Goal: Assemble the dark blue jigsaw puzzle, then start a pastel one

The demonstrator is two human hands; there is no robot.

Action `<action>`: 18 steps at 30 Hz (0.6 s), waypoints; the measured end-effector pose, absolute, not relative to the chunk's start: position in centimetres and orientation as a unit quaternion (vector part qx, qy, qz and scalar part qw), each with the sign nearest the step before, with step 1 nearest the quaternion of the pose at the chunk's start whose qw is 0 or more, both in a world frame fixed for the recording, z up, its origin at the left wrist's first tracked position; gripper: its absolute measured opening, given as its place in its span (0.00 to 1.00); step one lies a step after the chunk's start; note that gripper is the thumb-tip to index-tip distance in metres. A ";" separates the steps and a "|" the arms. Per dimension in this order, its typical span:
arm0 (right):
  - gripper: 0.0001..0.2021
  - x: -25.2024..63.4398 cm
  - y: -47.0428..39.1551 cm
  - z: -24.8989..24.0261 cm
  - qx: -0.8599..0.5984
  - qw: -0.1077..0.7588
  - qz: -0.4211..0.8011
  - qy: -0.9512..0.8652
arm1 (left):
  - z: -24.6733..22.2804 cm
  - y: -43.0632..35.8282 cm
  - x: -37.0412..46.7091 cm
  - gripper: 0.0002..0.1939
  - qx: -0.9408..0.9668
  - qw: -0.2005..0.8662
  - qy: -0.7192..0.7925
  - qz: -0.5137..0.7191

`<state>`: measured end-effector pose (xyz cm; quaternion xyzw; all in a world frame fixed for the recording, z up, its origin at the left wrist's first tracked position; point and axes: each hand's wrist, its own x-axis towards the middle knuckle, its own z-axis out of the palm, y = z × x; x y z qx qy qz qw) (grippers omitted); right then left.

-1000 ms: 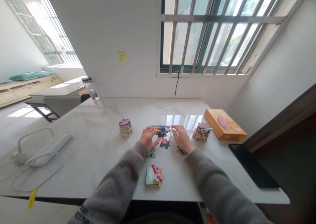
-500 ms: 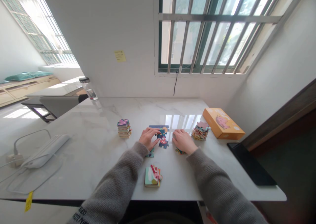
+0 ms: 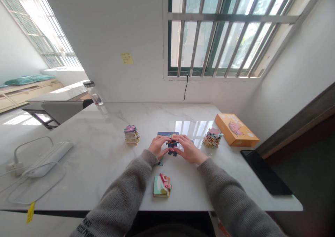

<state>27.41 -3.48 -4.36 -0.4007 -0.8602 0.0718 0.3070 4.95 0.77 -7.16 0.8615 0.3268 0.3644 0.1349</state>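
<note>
Dark blue puzzle pieces [image 3: 172, 153] lie on the white table between my hands. My left hand [image 3: 158, 147] grips the left side of these pieces between thumb and fingers. From the right, my right hand [image 3: 188, 149] holds them the same way, its fingertips near those of the left. A blue strip of puzzle [image 3: 164, 134] shows just beyond the fingers. Partly under my left hand lies a teal piece [image 3: 159, 162]. Nearer the table's front edge is a small pile of pieces [image 3: 161, 186] with a green and red print.
One tall stack of pieces [image 3: 131, 136] stands at the left, another [image 3: 212, 138] at the right. Behind that are an orange box [image 3: 237, 129] and a black tablet-like slab [image 3: 265, 172]. A white power strip [image 3: 48, 160] with cables lies far left; a bottle [image 3: 94, 94] stands at the back.
My right hand has moved left onto the middle puzzle pieces, close to my left hand. My left hand has stayed nearly in place.
</note>
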 end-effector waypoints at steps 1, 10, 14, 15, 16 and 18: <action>0.21 27.3 -3.4 -4.5 -0.399 0.301 0.072 -0.863 | -7.4 0.9 5.0 0.16 0.862 0.141 0.321 0.366; 0.19 28.1 -2.0 -5.1 -0.442 0.246 0.024 -0.862 | -8.2 1.6 4.8 0.19 0.857 0.130 0.326 0.377; 0.20 29.4 -0.3 -5.4 -0.542 0.205 -0.006 -0.815 | -9.0 2.5 3.5 0.22 0.822 0.070 0.452 0.340; 0.20 29.8 0.1 -5.5 -0.557 0.187 -0.010 -0.809 | -9.4 2.8 3.1 0.23 0.813 0.058 0.481 0.322; 0.20 30.2 0.4 -5.7 -0.568 0.170 -0.015 -0.805 | -9.8 3.0 2.7 0.23 0.807 0.048 0.503 0.304; 0.19 30.7 0.8 -6.0 -0.577 0.143 -0.024 -0.804 | -10.4 3.4 2.2 0.23 0.804 0.035 0.524 0.277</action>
